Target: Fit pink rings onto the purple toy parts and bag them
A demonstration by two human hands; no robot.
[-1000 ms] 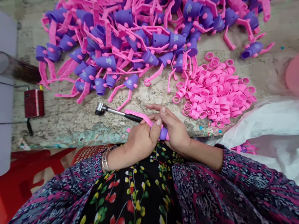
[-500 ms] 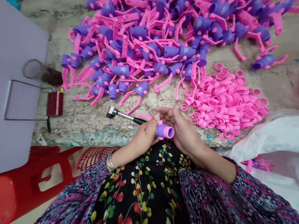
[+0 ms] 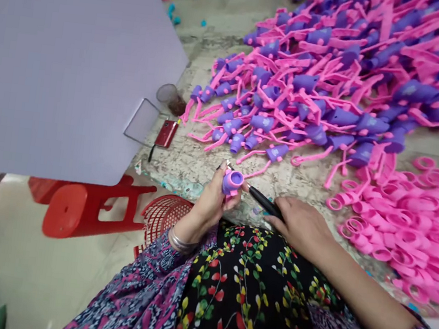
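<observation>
L hand (image 3: 208,206) grip shut on purple plastic cup (image 3: 228,187) w/ pink ring (image 3: 241,177); R hand (image 3: 300,228) grip narrow on black ratchet handle (image 3: 265,202); loose pink rings (image 3: 404,224) to R.

Left hand (image 3: 211,204) upright, right hand (image 3: 300,228) palm-down

head-worn view, forward and down

Stained concrete floor (image 3: 223,37), red plastic stool (image 3: 77,211), red mesh basket (image 3: 163,216), large lavender sheet (image 3: 67,66)
</observation>
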